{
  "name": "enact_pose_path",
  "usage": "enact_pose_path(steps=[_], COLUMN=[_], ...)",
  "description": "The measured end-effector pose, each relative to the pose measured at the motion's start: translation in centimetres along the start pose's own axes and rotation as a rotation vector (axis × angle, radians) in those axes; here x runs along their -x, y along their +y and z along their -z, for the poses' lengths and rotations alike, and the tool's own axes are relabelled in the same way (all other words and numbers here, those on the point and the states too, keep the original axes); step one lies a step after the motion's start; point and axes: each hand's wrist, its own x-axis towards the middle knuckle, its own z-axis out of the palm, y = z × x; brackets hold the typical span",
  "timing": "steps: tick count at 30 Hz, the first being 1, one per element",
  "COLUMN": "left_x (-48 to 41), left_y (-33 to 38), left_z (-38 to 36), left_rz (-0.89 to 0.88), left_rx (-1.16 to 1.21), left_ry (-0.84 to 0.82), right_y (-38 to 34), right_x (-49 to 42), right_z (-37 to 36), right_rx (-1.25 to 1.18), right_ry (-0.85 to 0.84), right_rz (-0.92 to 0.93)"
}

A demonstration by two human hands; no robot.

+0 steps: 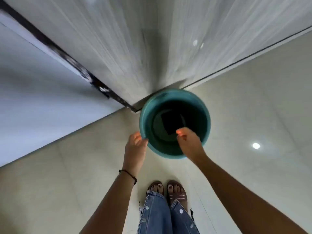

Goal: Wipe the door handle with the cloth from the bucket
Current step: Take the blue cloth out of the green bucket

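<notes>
A teal bucket point(205, 115) stands on the floor at the foot of a white door point(135, 48). A dark, square cloth point(170, 122) lies flat at the bucket's bottom. My left hand point(135, 143) curls over the near left rim of the bucket. My right hand point(188, 141) reaches down into the bucket from the near side. Its fingertips are close to the cloth's near corner, and nothing shows in its grasp. The door handle is out of view.
The floor is pale glossy tile point(253, 115) with lamp reflections. A dark door edge or frame strip point(67, 59) runs diagonally down to the bucket, with a pale wall point(33, 98) to its left. My sandalled feet point(167, 190) stand just behind the bucket.
</notes>
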Motion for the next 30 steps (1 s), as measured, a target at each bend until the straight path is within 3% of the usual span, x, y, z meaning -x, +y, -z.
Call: enact_pose_path(steps=[3,7,16,19,24,30], left_x=[-5.3,-10.2,-11.4,-11.5,-11.5,-8.1], left_y=[-2.0,-4.2,-5.2,-5.4,-5.4,-2.3], left_z=[-1.9,-3.6,-4.5,-4.5,-4.5,-2.4], left_rz=[-0.150,-0.181,-0.277,-0.285,-0.292,-0.104], left_rx=[0.007,-0.077,-0.068,-0.083,-0.061,-0.053], left_ry=[0.037,0.155,0.255,0.271,0.277,0.070], right_y=[2.5,4.5,6.4,6.6,4.9,-0.9], right_x=[-7.0,-14.4,-22.3,-22.7,-20.9,-9.5], right_z=[-2.6,-6.0,-9.7,-10.3,-9.7,-3.2], right_rx=[-0.030,0.037,0.107,0.078,-0.190,-0.425], right_ry=[0.042,-0.031,0.062,0.113,0.058,0.068], right_rz=[-0.105,-0.257,-0.388,-0.399,-0.364,-0.178])
